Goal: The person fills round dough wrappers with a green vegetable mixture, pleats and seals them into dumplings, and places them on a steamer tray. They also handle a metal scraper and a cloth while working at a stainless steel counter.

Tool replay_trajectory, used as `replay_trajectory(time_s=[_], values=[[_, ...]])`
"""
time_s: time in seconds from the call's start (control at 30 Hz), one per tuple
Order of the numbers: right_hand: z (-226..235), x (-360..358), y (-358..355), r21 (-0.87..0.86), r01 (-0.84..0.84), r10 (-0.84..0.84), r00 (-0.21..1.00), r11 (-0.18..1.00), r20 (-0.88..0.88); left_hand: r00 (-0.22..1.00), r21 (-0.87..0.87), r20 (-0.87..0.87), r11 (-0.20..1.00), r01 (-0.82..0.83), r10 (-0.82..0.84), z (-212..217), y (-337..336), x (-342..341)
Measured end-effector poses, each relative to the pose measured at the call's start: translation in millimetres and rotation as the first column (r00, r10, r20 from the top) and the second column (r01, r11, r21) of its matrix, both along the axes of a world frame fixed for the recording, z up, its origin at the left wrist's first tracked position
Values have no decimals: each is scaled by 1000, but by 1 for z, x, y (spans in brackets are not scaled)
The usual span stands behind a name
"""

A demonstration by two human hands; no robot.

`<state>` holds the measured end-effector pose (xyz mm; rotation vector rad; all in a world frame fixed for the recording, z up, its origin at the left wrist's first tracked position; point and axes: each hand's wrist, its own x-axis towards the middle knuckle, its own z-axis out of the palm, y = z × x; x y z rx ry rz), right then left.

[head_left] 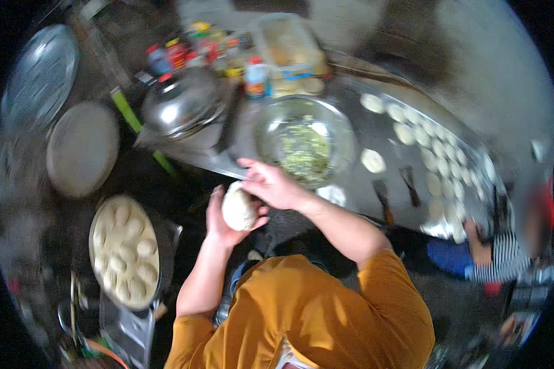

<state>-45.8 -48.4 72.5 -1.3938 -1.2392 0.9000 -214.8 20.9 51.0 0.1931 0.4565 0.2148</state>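
Observation:
A round white dough bun rests in my left hand, which cups it from below. My right hand lies over the top of the bun, fingers pinching at its upper edge. Just beyond my hands stands a metal bowl holding green and white chopped filling. Flat dough rounds lie in rows on the metal table to the right.
A round tray of shaped buns sits at lower left. A shiny pot lid, bottles, a plastic container and round pans stand at the back. Another person in a striped sleeve is at the right.

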Motion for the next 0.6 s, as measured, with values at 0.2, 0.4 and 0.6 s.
replay_trajectory(time_s=[0.2,0.4,0.6], values=[[-62,13,-34,-216,374,-128,708,902,694,990,-161,-84,982,102,-117,-33,3,-24],[-47,6,-62,280,467,-535,803,839,265,879,-240,9,853,464,-476,-58,-10,-4],[-110,51,-158,-68,652,-550,687,755,474,927,-161,49,913,376,-373,-53,-21,21]])
